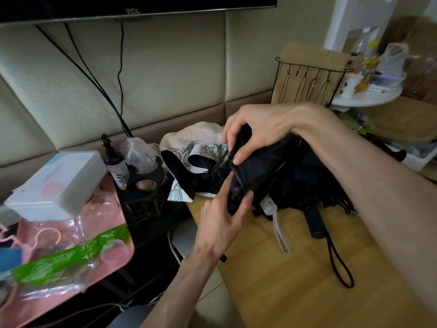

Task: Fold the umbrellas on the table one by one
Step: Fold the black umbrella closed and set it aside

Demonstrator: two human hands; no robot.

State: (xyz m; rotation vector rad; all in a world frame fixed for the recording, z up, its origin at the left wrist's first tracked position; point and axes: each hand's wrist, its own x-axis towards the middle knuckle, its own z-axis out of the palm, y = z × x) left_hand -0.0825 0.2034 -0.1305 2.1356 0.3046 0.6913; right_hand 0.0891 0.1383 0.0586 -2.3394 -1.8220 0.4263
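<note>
A black folded umbrella (256,171) is held above the wooden table (295,280). My right hand (257,131) grips its upper end from above, thumb pressed on the fabric. My left hand (220,223) holds its lower end, thumb and fingers pinching the black cloth. Behind it lies a cream umbrella (203,147) with a leaf print and black lining, partly spread. A white handle with a grey strap (276,221) lies on the table. Another black umbrella's handle (315,223) with a black wrist loop rests to the right.
A pink tray (113,252) with plastic bags and a white box (56,183) stands at left. A small bottle (117,166) and a black holder (144,185) sit beside it. A wire rack (309,81) and a cluttered white shelf (369,95) are at back right.
</note>
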